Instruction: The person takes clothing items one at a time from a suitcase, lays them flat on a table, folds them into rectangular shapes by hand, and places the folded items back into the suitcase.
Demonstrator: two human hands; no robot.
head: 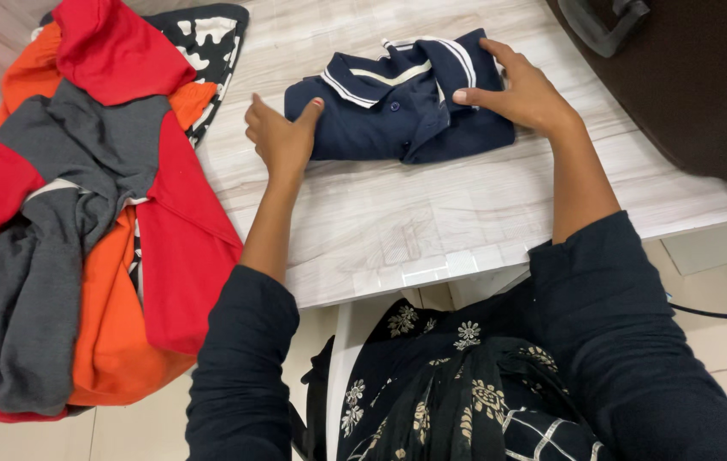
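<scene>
— Where is the shirt?

— The navy polo shirt (398, 107) lies folded on the pale wood-grain table (398, 222), collar with its white stripes turned up toward the far edge.

— And your hands?

— My left hand (280, 137) stands at the shirt's left edge, fingers curled loosely together, thumb pressed against the cloth. It clasps nothing; it only rests against the fold. My right hand (521, 90) lies flat on the shirt's right side, fingers spread and open over the folded sleeve with its white trim, thumb stretched toward the collar.

— What else is near?

— To my left a heap of clothes (82, 213), red, orange and grey, spills over the table's end, with a black-and-white patterned cloth (210, 43) beneath it. A dark bag (688, 77) sits at the far right.
</scene>
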